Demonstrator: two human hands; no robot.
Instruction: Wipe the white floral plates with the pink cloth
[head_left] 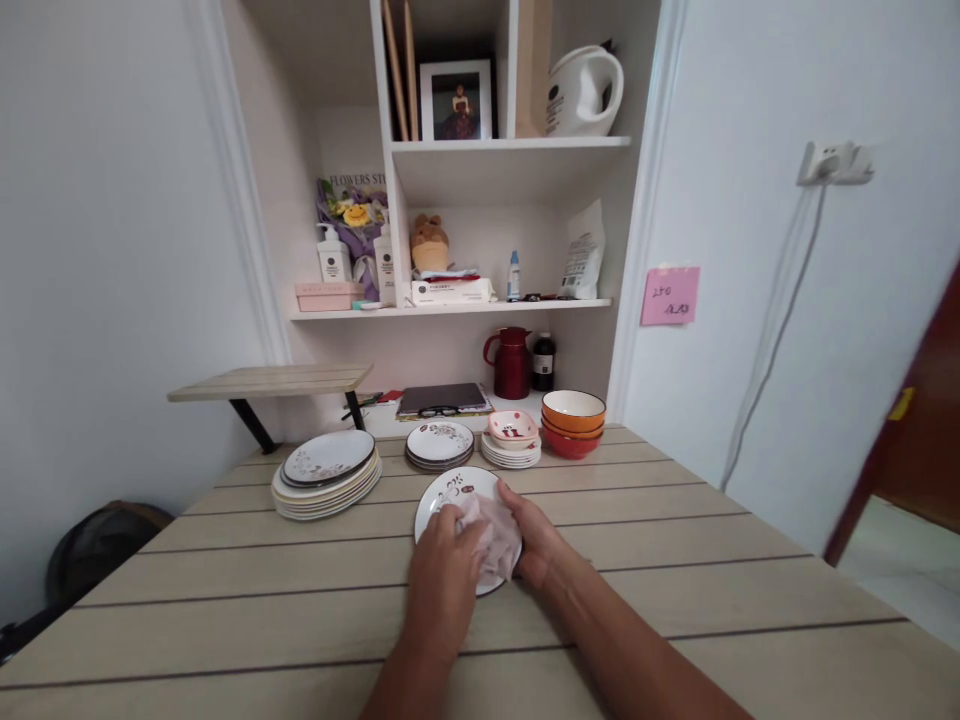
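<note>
Plate [450, 492] lies flat on the tabletop [675, 560], both hands on it — left hand [442, 580] pressing a crumpled tissue [495, 540] under closed fingers, right hand [536, 545] clamping the rim. Hard rubbing could slide it into the 2 stacks [439, 447] just beyond the grip.

two bare forearms reach forward from the bottom edge and draw together at the centre. the left hand [442, 572] lies palm down, fingers curled. the right hand [534, 540] sits just beside it, fingers bent inward toward the left hand.
</note>
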